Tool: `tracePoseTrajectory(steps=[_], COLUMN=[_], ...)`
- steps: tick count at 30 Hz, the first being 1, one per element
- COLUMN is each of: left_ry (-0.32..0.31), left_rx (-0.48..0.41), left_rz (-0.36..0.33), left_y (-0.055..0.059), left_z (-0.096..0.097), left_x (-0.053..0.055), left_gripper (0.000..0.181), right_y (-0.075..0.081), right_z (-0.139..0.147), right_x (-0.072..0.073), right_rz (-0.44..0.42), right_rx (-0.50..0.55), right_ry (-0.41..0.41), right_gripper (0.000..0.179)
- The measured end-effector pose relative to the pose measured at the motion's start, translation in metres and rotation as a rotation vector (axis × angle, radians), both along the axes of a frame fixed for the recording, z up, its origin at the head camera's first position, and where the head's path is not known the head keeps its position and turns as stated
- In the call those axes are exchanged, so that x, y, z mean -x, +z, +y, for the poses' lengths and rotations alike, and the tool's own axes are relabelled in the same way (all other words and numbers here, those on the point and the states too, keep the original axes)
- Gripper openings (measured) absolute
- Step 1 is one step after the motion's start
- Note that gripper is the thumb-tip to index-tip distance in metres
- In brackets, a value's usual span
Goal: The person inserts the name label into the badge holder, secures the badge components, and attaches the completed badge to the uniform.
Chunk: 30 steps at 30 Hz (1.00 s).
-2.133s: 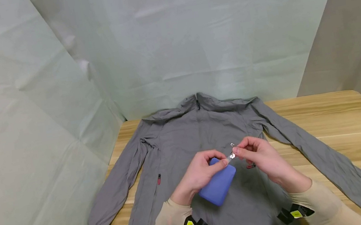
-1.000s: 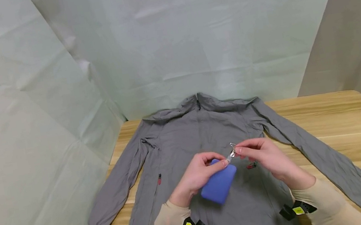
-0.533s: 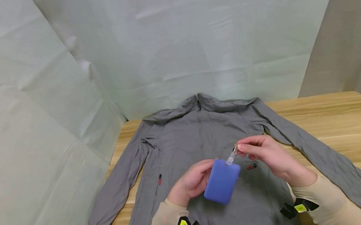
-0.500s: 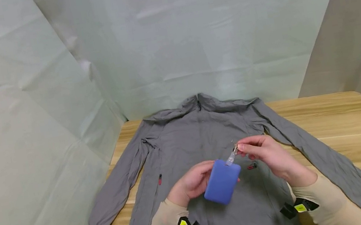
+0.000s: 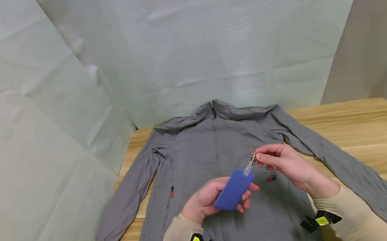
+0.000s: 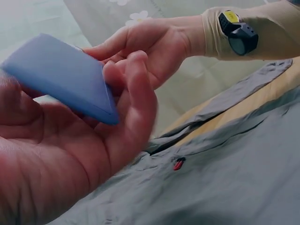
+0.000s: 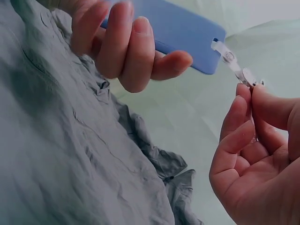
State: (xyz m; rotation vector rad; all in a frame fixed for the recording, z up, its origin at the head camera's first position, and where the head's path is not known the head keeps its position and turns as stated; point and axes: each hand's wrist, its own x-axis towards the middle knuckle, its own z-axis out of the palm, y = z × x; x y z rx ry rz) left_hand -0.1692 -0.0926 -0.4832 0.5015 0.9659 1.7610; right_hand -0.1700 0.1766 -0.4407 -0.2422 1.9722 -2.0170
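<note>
A blue badge holder (image 5: 234,190) is held tilted above the front of a grey jacket (image 5: 194,150). My left hand (image 5: 206,198) supports it from below, palm up, with the thumb at its near edge and the fingers curled beneath, as the left wrist view of the holder (image 6: 61,75) shows. A clear strap (image 7: 228,55) passes through the slot at the holder's end and joins a small metal clip (image 7: 247,77). My right hand (image 5: 289,166) pinches that clip between thumb and forefinger. Part of the clip is hidden behind the fingertips.
The jacket lies spread on a wooden table (image 5: 355,123), its sleeves out to both sides. Red zipper pulls (image 5: 172,192) show at its two pockets. Pale sheeting (image 5: 203,42) hangs behind the table and on the left.
My left hand has let go of the strap and slid under the badge holder, which has tilted flatter. My right hand keeps its pinch on the clip and has risen slightly.
</note>
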Motion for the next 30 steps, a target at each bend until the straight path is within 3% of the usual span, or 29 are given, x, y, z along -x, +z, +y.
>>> tracePoseTrajectory(steps=[5,10,14,22,30], left_ry=[0.009,0.073,0.128,0.198,0.369], left_rx=[-0.046,0.009,0.023,0.015,0.113], left_rz=[-0.084,-0.077,-0.095,-0.020,0.082], left_y=[0.0000,0.0009,0.0013,0.0007,0.0005], left_z=[-0.0015,-0.0013,-0.0008,0.0026,0.0071], left_x=[0.0001,0.0002,-0.0012,-0.0033,-0.0022], left_gripper=[0.024,0.023,0.022,0.023,0.014], right_y=[-0.0015,-0.0015,-0.0024,-0.0031,-0.0006], right_z=[-0.0006,-0.0011,-0.0019,-0.0028,-0.0037], right_x=[0.0019,0.0027,0.0029,0.0011,0.0000], right_rz=[0.008,0.015,0.023,0.012,-0.021], right_rx=[-0.011,-0.014,-0.026,0.003,0.007], right_ry=[-0.001,-0.008,-0.008,-0.021,-0.073], right_gripper=[0.030,0.027,0.035,0.043,0.052])
